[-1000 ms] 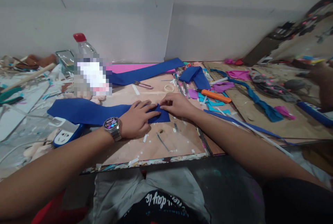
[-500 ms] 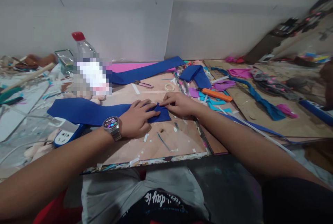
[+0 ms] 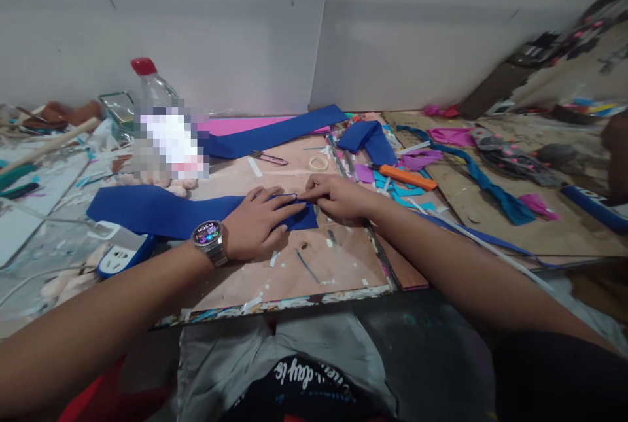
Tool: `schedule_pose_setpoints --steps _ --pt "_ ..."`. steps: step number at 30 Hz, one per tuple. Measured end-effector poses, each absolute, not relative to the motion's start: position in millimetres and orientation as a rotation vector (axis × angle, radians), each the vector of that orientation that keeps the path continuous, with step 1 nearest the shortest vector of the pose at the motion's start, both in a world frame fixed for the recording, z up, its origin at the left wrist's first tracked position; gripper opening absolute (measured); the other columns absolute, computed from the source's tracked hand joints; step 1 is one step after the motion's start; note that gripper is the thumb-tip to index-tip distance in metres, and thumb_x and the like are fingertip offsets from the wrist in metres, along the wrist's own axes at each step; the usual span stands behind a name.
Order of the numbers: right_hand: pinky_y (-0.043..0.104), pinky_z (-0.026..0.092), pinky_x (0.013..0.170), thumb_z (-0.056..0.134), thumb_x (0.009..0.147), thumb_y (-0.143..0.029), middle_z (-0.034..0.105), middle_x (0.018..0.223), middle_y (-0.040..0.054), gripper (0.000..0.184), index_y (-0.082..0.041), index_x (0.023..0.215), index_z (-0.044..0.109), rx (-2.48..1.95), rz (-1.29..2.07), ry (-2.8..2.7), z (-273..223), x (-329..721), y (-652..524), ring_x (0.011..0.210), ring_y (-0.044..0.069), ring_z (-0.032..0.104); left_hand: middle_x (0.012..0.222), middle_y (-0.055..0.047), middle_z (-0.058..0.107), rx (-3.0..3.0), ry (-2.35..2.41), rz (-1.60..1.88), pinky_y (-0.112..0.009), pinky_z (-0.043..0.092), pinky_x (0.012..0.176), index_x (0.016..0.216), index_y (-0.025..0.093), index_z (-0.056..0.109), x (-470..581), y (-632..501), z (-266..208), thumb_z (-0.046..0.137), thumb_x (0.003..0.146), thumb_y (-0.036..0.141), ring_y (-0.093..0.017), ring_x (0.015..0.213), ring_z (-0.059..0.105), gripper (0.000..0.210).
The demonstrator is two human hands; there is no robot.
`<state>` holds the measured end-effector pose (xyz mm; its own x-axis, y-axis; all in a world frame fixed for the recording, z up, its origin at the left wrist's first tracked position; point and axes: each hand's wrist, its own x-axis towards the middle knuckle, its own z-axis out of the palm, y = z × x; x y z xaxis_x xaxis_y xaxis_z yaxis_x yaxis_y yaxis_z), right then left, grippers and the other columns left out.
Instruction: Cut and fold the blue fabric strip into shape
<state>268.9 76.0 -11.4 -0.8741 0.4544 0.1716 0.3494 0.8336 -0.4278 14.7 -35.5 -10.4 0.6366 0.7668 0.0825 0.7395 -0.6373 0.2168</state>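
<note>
A long blue fabric strip (image 3: 161, 209) lies across the work board in front of me. My left hand (image 3: 258, 222), with a watch on its wrist, rests flat on the strip with its fingers stretched toward the right end. At the upper edge of that end, my right hand (image 3: 336, 196) pinches the fabric between thumb and bent fingers. The left index fingertip is close beside the right fingertips. Part of the strip is hidden beneath my left hand.
Behind my hands lie small snips (image 3: 269, 158), a tape ring (image 3: 318, 163) and another blue strip (image 3: 279, 134). An orange utility knife (image 3: 408, 177) sits among scraps on the right. A power strip (image 3: 118, 258) is by my left wrist. A red-capped bottle (image 3: 159, 88) stands behind.
The raised corner of fabric by my right fingertips now lies flatter. My left fingers have shifted slightly up toward the right hand. The right hand keeps its pinch.
</note>
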Motion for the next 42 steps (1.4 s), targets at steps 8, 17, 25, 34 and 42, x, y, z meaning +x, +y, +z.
schedule_pose_setpoints --steps 8,17,25,34,42 --pt "0.034 0.053 0.086 0.054 0.086 -0.003 0.071 0.100 0.0073 0.047 -0.024 0.118 0.082 -0.620 0.572 -2.736 -11.0 268.4 71.7 0.088 0.020 0.066 0.169 -0.009 0.039 2.687 1.286 0.209 -0.067 0.027 0.122 0.155 0.032 0.053 14.1 -37.7 -11.5 0.042 0.104 0.042 -0.040 0.155 0.034 0.053" --pt "0.034 0.052 0.087 0.055 0.086 -0.005 0.071 0.102 0.0073 0.048 -0.025 0.121 0.080 -0.655 0.588 -2.752 -10.2 266.2 69.9 0.091 0.020 0.066 0.170 -0.008 0.039 2.679 1.285 0.220 -0.067 0.027 0.123 0.154 0.033 0.053 13.1 -36.9 -12.9 0.043 0.104 0.042 -0.040 0.155 0.034 0.052" --pt "0.033 0.051 0.084 0.055 0.087 -0.005 0.068 0.098 0.0066 0.046 -0.024 0.119 0.081 -0.648 0.554 -2.755 -10.7 267.1 71.7 0.087 0.020 0.064 0.170 -0.009 0.038 2.688 1.294 0.195 -0.066 0.028 0.123 0.155 0.032 0.052 13.3 -36.3 -12.8 0.042 0.104 0.042 -0.040 0.155 0.033 0.053" --pt "0.033 0.050 0.087 0.056 0.087 -0.005 0.069 0.101 0.0063 0.048 -0.025 0.123 0.080 -0.673 0.562 -2.780 -9.8 266.3 69.6 0.090 0.020 0.064 0.169 -0.009 0.039 2.698 1.294 0.205 -0.067 0.028 0.123 0.155 0.031 0.052 14.4 -37.5 -11.4 0.043 0.104 0.043 -0.041 0.155 0.034 0.053" --pt "0.034 0.050 0.086 0.056 0.086 -0.005 0.069 0.101 0.0081 0.047 -0.024 0.123 0.080 -0.660 0.531 -2.795 -9.2 265.3 68.6 0.089 0.022 0.064 0.167 -0.013 0.041 2.714 1.281 0.243 -0.064 0.028 0.124 0.160 0.023 0.044 15.0 -36.1 -15.9 0.042 0.104 0.048 -0.040 0.154 0.035 0.061"
